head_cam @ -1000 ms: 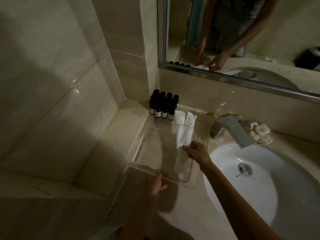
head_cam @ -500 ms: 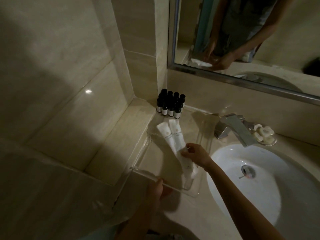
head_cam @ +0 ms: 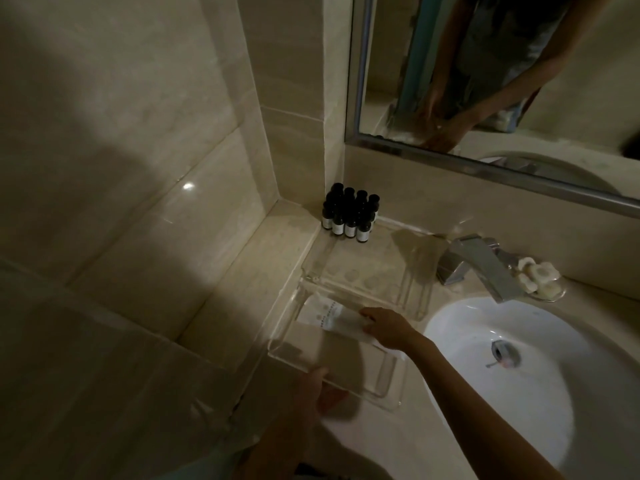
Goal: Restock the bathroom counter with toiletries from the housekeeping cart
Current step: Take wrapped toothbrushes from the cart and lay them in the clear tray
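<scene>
A clear acrylic tray (head_cam: 388, 398) lies on the beige counter left of the sink. Two white toiletry packets (head_cam: 332, 315) lie crosswise in its middle part. My right hand (head_cam: 386, 327) pinches the packets at their right end. My left hand (head_cam: 317, 393) grips the tray's near edge, thumb on top. Several small dark bottles (head_cam: 349, 216) with white labels stand in a tight cluster in the back corner, just behind the tray.
A white sink basin (head_cam: 519, 368) with a chrome faucet (head_cam: 485, 268) fills the right. A glass dish of white soaps (head_cam: 540, 280) sits behind the faucet. A framed mirror (head_cam: 485, 157) hangs above; tiled walls close the left side.
My right hand has turned the white packets from lengthwise to crosswise and drawn them nearer the tray's front. My left hand has kept its hold on the tray edge.
</scene>
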The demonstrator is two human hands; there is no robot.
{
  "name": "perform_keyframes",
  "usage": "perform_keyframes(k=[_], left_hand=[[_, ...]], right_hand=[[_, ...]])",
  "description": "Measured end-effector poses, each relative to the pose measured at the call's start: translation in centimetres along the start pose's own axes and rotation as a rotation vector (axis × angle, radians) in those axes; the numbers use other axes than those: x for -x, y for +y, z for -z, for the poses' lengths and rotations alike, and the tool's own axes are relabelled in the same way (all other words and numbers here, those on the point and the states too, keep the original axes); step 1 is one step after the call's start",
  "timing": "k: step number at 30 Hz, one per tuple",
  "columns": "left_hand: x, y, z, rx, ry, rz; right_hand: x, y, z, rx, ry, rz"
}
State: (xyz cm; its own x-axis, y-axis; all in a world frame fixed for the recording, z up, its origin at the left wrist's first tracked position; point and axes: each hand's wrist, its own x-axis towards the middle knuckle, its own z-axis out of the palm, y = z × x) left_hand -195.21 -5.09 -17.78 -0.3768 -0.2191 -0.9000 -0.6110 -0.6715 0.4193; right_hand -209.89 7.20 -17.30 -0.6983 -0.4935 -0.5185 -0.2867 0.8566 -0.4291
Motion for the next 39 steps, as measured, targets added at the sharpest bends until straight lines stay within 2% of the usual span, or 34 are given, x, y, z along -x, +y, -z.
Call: perform_keyframes(k=[3, 9, 12, 14, 15, 17, 19, 21, 24, 29, 39], left_hand=[[0.4, 0.2, 0.1, 0.0, -0.033, -0.018], [-0.2, -0.2, 0.5, 0.133, 0.044, -0.076], [0.3, 0.6, -0.3, 0.03, 0.22, -0.119], [1.0, 1.2, -1.0, -0.06, 0.339, -0.235], [1.1, 1.4, -1.3, -0.074, 0.332, -0.292], [1.2, 1.5, -2.1, -0.052, 0.206, -0.323], [1.1, 2.1, -3.1, 0.068, 0.062, -0.238], [0.6, 2.9, -4.2, 0.223, 0.005, -0.149], [-0.2, 3.7, -5.3, 0.229, -0.046, -0.126], [-2.0, 4.7, -6.4, 0.245, -0.038, -0.102], [-3.3, 5.3, -7.4, 0.283, -0.055, -0.137]], right_hand=[[-0.4, 0.2, -0.5, -0.015, 0.0, -0.002], [-1.0, 0.3, -1.5, -0.083, 0.083, -0.013], [-1.1, 0.4, -1.7, -0.122, 0.191, -0.026], [-1.1, 0.5, -1.8, -0.118, 0.232, -0.022], [-1.1, 0.5, -1.9, -0.112, 0.245, -0.019], [-1.1, 0.5, -2.2, -0.111, 0.286, -0.008], [-1.0, 0.5, -2.7, -0.105, 0.337, 0.026], [-0.8, 0.4, -3.3, -0.083, 0.391, 0.091], [-0.1, 0.4, -3.9, -0.022, 0.472, 0.185], [0.4, 0.9, -4.5, 0.05, 0.591, 0.238], [-0.6, 1.2, -3.9, 0.105, 0.613, 0.309]])
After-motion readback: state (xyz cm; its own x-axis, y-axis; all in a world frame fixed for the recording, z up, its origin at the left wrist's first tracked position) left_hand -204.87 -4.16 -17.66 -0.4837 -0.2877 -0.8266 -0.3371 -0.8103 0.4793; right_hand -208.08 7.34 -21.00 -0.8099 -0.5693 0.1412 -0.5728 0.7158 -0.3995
